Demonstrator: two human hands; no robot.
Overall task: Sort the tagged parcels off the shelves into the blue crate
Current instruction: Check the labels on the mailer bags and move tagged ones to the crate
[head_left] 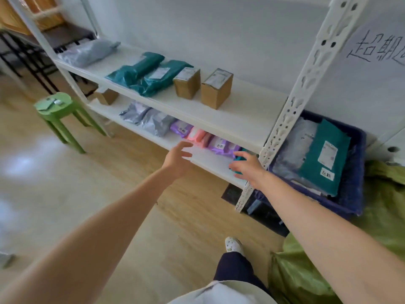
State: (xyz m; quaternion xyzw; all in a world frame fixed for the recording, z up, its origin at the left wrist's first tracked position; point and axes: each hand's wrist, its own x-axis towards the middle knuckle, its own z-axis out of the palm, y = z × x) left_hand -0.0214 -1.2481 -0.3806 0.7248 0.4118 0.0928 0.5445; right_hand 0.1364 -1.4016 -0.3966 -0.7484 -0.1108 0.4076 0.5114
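Observation:
My right hand (pixel 247 166) curls round a teal parcel (pixel 239 158) at the right end of the lower shelf (pixel 206 159); most of that parcel is hidden by the hand. My left hand (pixel 178 157) hovers with spread fingers above the shelf's front edge, just short of a pink parcel (pixel 198 136). Tagged purple parcels (pixel 221 145) lie on either side of the pink one. The blue crate (pixel 350 200) stands on the floor right of the shelf post, holding a tagged teal parcel (pixel 324 154) and grey bags (pixel 293 148).
The upper shelf (pixel 230 119) carries teal bags (pixel 149 75), two cardboard boxes (pixel 215 88) and a grey bag (pixel 87 52). Grey bags (pixel 149 117) and a small box lie left on the lower shelf. A white post (pixel 291 102) separates shelf and crate. A green stool (pixel 54 106) stands left.

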